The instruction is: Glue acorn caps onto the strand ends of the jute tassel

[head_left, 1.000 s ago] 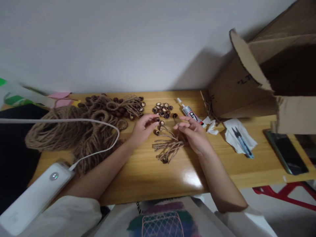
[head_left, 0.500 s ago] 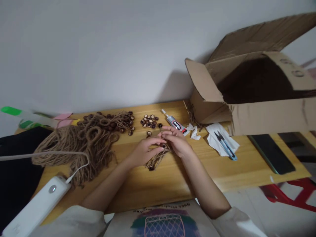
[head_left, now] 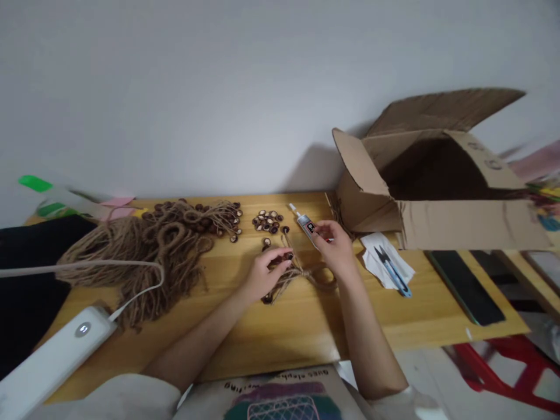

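Observation:
My left hand [head_left: 268, 274] pinches a small dark brown nut shell [head_left: 287, 256] between thumb and fingers. Beneath it on the table lies a twine piece [head_left: 305, 273] with loose strands to the left and a loop to the right. My right hand [head_left: 335, 246] is closed on the lower part of a silver glue tube [head_left: 305, 223], whose white nozzle points to the back left. Several small brown shells [head_left: 268, 220] with pale insides are grouped left of the tube.
A big twine bundle [head_left: 153, 256] with brown shells covers the left side. A white power bank [head_left: 56, 356] lies front left. Blue snips [head_left: 396, 274] rest on white tissue [head_left: 371, 263]. An open cardboard box [head_left: 464, 224] and a dark phone [head_left: 466, 289] are at the right.
My right hand has left the twine piece and moved right onto the glue tube. My left hand still holds the shell. The loop now shows, and the view has shifted.

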Motion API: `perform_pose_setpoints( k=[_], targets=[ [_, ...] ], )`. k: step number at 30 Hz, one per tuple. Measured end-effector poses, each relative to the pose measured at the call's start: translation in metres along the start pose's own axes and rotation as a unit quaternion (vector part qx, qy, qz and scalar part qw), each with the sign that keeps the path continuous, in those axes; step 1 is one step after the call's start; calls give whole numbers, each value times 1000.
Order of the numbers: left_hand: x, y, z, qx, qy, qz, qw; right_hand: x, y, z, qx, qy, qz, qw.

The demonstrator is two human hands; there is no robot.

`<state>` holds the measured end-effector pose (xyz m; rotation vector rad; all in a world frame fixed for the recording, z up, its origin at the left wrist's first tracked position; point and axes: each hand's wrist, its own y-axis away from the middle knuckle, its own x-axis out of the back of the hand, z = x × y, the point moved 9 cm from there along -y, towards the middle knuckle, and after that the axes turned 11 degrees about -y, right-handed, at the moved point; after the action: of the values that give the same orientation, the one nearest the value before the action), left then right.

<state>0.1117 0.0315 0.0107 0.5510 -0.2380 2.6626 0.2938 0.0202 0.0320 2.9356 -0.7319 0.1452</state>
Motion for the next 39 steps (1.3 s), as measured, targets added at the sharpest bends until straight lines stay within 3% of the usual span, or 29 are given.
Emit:
perform_pose_setpoints(
  k=[2, 4, 8, 16, 22, 30, 39],
  targets=[
    [0, 1, 0, -9, -3, 9, 1000, 9, -3, -11, 42, 213, 17, 976],
    [-1, 1, -2, -12, -4, 8, 1000, 7, -4, -14, 59, 353, 8, 934],
    [-3, 0, -8, 0, 9, -3, 1000, -9, -6, -11, 72, 451, -32, 889],
    [-3, -1, -10, 28, 66, -9, 997, -50, -40, -22, 131, 460, -78, 875],
    [-3, 0, -9, 28, 88, -6, 996, -78, -66, -21, 113, 464, -70, 876],
    [-2, 0, -10, 28, 78, -3, 997, -87, -65, -21, 105, 481, -50, 869],
    [-2, 0, -10, 21, 84, 5, 996, -77, -48, -13, 99, 478, -59, 871]
  ],
)
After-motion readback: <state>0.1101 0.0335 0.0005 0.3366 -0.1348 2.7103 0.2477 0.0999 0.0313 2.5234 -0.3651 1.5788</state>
